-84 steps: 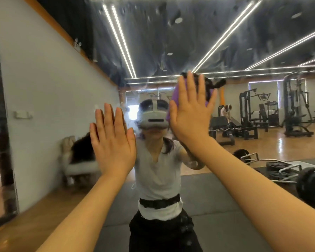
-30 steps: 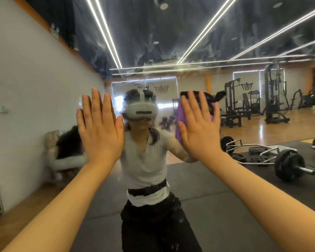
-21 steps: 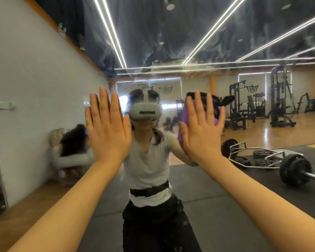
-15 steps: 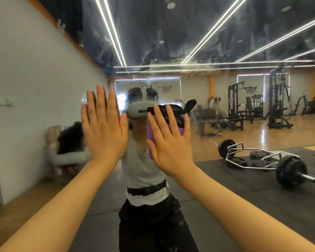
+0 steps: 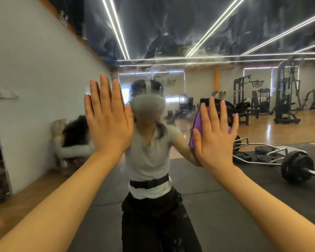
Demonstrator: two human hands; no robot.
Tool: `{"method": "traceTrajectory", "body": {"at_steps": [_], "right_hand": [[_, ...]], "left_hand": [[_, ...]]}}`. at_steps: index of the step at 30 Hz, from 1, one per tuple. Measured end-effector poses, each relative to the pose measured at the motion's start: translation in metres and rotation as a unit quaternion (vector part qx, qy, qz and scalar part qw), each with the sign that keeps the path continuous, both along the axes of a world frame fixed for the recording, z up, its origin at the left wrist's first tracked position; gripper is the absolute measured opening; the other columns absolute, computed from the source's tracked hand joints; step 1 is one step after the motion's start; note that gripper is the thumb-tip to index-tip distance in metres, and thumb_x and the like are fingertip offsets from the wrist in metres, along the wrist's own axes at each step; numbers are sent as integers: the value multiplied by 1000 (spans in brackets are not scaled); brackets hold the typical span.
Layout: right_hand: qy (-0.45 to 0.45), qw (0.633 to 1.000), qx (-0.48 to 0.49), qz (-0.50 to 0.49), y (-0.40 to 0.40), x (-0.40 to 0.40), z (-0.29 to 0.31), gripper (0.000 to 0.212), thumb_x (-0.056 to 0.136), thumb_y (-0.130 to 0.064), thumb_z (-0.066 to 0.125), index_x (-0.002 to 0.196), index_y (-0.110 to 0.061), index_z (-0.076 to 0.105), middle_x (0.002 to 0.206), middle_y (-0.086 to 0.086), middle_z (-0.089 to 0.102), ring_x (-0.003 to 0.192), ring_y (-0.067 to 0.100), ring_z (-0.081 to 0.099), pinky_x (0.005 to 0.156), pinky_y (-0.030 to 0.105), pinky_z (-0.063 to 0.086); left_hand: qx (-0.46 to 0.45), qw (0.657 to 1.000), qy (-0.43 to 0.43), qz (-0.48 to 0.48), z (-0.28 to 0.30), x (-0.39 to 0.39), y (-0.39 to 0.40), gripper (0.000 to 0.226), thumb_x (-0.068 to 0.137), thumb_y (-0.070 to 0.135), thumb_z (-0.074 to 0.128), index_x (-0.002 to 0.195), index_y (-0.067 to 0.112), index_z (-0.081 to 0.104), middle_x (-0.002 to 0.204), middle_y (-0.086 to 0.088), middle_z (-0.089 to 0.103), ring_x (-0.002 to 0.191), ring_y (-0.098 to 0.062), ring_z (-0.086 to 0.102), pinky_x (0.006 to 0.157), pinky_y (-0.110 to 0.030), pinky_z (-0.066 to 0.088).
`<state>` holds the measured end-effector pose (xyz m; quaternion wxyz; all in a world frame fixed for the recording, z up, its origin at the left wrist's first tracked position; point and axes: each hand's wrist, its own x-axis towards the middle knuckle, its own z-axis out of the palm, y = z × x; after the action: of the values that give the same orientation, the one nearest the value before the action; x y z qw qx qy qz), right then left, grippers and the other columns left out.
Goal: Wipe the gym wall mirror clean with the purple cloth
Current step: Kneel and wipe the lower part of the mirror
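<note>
The right hand (image 5: 214,137) has swung back out to the right: half a second ago it sat in front of the reflected headset, close beside the left hand, and now it is well apart from it again, level with the reflected gym machines. That back-and-forth looks like a sideways wiping stroke across the middle of the mirror (image 5: 198,33), so the cleaning seems to be under way rather than finished. The purple cloth (image 5: 195,129) lies between the right palm and the glass, showing along the thumb side and past the little finger. The fingers are straight and spread, pressing the cloth flat rather than gripping it. The left hand (image 5: 108,120) is flat too, fingers straight and together, palm toward the glass at about the same place as before; it holds nothing and appears to brace.

The mirror shows cloudy smears across its upper part, over the reflected ceiling lights, which suggests that area is not yet wiped. Reflected in it are the person in a pale shirt, a barbell (image 5: 296,167) on dark floor mats, and a wooden floor beyond.
</note>
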<state>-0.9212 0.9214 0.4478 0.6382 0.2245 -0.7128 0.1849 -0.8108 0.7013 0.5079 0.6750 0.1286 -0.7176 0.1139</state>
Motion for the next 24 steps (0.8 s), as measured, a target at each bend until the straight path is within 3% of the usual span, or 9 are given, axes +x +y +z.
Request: {"method": "traceTrajectory", "body": {"at_steps": [6,10,16,20,24], "right_hand": [[58,993,98,17,-47,28,4,59,102,-38,36,155,-12,33,163,11,27,151,34,19,120,58,6],[56,991,122,11,-31,22,3,60,102,-41,37,155,-13,32,162,11,27,151,33,20,121,57,5],[-2,996,77,-37,33,-8,-21,60,105,-42,25,155,-10,31,163,13,25,151,36,20,118,63,17],[-11,999,32,-17,13,-1,-22,57,105,-38,28,154,-10,34,162,14,26,151,38,19,117,64,13],[29,997,76,11,-24,17,-15,57,104,-38,33,155,-12,35,163,11,26,151,35,18,120,59,6]], "left_hand": [[-2,1000,0,-7,0,0,-1,62,103,36,27,158,9,16,165,-17,11,152,-36,9,122,-47,4],[-7,1000,5,-12,-1,2,-4,61,104,36,30,158,10,19,165,-17,13,152,-35,9,122,-43,0],[-1,1000,2,-8,-1,2,-2,61,104,33,32,157,9,18,165,-17,12,152,-36,9,122,-47,4],[2,1000,-3,2,0,2,-1,61,103,34,29,158,8,17,165,-18,12,152,-38,10,123,-49,7],[-2,1000,-4,7,-1,1,0,61,104,34,28,157,7,17,165,-18,12,152,-37,10,123,-48,6]]}}
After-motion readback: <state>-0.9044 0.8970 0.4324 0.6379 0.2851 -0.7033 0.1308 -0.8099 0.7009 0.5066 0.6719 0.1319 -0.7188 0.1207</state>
